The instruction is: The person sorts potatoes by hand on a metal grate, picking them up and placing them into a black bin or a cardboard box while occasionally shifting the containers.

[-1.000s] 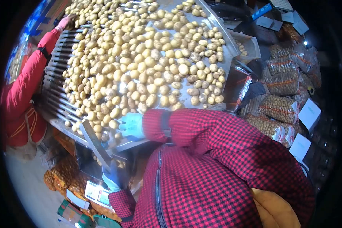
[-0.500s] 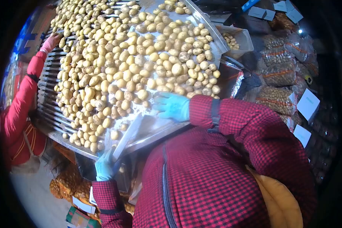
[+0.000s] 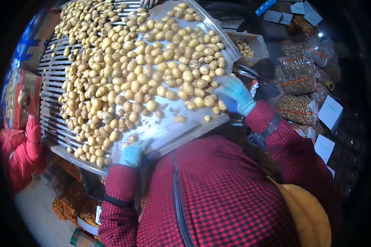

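Many potatoes [image 3: 142, 78] lie spread over a metal sorting table [image 3: 160, 133]. My right hand [image 3: 236, 95], in a light blue glove, is at the table's right edge beside several potatoes, its fingers apart and slightly blurred. Near the front edge at lower left is my left hand [image 3: 133, 153], gloved the same way. It lies low by a small potato [image 3: 132, 139]; its fingers are smeared, and I cannot make out whether they hold anything. Between the hands, a few loose potatoes rest on the pale metal surface.
Metal bars [image 3: 51, 99] form the table's left part. A co-worker in red [image 3: 22, 152] stands at left beside a red-edged box [image 3: 30, 96]. Another person's hand [image 3: 148, 3] shows at the top. A plastic bin [image 3: 255, 47] and netted potato sacks [image 3: 299, 82] are at right.
My right hand has moved right and up to the table's edge. My left hand has moved right and up onto the surface. The co-worker's arm has drawn back from the bars.
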`<state>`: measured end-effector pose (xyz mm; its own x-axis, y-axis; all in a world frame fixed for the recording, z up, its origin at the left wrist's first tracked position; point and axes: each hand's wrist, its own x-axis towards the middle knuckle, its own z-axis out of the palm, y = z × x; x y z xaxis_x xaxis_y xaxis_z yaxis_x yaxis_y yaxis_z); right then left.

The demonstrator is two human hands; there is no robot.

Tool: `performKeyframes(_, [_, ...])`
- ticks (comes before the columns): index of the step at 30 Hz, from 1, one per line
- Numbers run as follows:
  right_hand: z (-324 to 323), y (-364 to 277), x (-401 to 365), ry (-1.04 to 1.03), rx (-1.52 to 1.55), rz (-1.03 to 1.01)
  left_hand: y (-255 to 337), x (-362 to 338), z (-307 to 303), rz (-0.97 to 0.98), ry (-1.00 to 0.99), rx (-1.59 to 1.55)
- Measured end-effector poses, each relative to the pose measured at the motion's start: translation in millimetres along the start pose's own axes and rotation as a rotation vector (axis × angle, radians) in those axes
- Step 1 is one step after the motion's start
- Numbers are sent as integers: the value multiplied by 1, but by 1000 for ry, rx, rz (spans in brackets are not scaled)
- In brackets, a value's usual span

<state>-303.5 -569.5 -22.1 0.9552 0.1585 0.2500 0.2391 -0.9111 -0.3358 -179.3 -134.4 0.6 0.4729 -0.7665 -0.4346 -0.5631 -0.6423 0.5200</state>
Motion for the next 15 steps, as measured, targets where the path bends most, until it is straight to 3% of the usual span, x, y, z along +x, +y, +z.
performKeyframes(3, [-10, 27, -29, 279, -59, 308, 15, 13, -3, 16, -69, 70])
performKeyframes(4, [-17, 28, -33, 301, -83, 326, 10, 15, 2, 31, -64, 92])
performKeyframes(7, [-17, 16, -42, 220, 17, 371, 7, 19, 15, 54, 3, 130])
performKeyframes(10, [5, -1, -38, 66, 46, 280, 6, 18, 27, 49, 81, 81])
performKeyframes(15, [59, -4, -13, -5, -153, 341, 6, 25, 33, 21, 110, -8])
